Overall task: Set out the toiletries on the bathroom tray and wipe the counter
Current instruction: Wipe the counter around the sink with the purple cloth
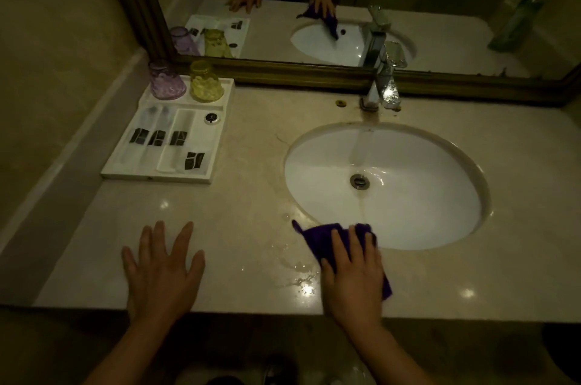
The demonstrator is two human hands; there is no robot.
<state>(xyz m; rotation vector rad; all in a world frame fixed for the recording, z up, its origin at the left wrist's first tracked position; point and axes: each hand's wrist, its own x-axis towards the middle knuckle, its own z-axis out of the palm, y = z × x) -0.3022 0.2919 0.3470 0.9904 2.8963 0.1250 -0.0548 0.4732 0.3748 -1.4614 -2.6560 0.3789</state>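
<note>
A white bathroom tray [217,133] sits at the back left of the beige counter [248,196]. In it lie several clear toiletry packets with black labels [157,137], a small round cap [211,118], an upturned purple cup [166,80] and an upturned yellow cup [206,81]. My right hand [353,274] presses a purple cloth [317,237] flat on the counter at the sink's front rim, fingers straight. My left hand [163,268] rests flat on the counter, fingers spread, holding nothing. Water spots [298,277] lie just left of the cloth.
A white oval sink [408,205] fills the counter's right half, with a chrome tap [382,86] behind it. A framed mirror [345,7] runs along the back wall and reflects both hands. A wall closes the left side.
</note>
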